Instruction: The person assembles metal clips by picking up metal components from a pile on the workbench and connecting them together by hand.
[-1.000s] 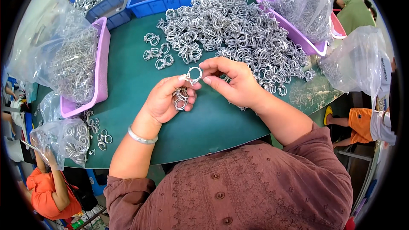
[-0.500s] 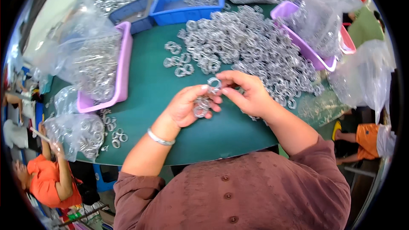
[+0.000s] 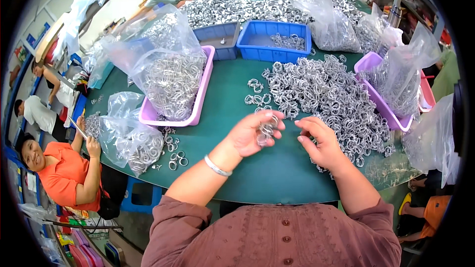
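My left hand (image 3: 242,137) is closed around a few silver ring-shaped metal clamps (image 3: 267,129), which show between its thumb and fingers above the green table. To its right, my right hand (image 3: 322,144) holds nothing that I can see, with thumb and forefinger apart. Just beyond the hands spreads a large heap of the same metal ring clamps (image 3: 321,91). A few loose clamps (image 3: 257,99) lie at the heap's left edge, past my left fingertips.
Lilac trays stand left (image 3: 208,76) and right (image 3: 368,63), holding clear bags of metal parts. Behind the heap is a blue bin (image 3: 257,54) beside a grey bin (image 3: 217,39). A clear bag of rings (image 3: 126,133) lies left. Co-workers sit at the far side and left.
My hands have moved apart; the right thumb and fingers have come off the ring at my left fingertips. The view has shifted, showing more of the room's far side and left.
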Motion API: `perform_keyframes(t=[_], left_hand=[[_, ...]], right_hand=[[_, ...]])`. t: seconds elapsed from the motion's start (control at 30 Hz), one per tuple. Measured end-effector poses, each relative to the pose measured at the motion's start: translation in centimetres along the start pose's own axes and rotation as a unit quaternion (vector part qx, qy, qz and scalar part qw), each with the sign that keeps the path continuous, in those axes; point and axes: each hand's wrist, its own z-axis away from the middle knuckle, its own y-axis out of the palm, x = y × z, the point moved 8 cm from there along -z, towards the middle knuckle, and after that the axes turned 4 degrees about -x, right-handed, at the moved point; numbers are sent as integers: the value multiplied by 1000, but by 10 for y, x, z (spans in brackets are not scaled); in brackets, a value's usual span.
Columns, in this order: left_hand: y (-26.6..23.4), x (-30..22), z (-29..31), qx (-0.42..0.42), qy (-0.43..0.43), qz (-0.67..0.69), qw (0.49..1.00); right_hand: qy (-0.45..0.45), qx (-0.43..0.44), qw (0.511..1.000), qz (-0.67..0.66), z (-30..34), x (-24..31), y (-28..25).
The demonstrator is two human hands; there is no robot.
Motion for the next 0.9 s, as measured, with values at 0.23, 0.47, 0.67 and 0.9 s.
perform_keyframes(t=[0.23, 0.47, 0.67, 0.9], left_hand=[[68, -201, 42, -120, 303, -306, 895], [95, -348, 121, -415, 396, -665, 478], [56, -354, 121, -445, 171, -775, 415], [43, -351, 104, -414, 83, -819, 387]], right_hand=[[-24, -14, 1000, 13, -5, -4, -4], [-26, 2, 1000, 1, 1, 0, 1], [-16, -2, 1000, 6, 2, -1, 0], [-13, 8, 1000, -2, -6, -8, 3]])
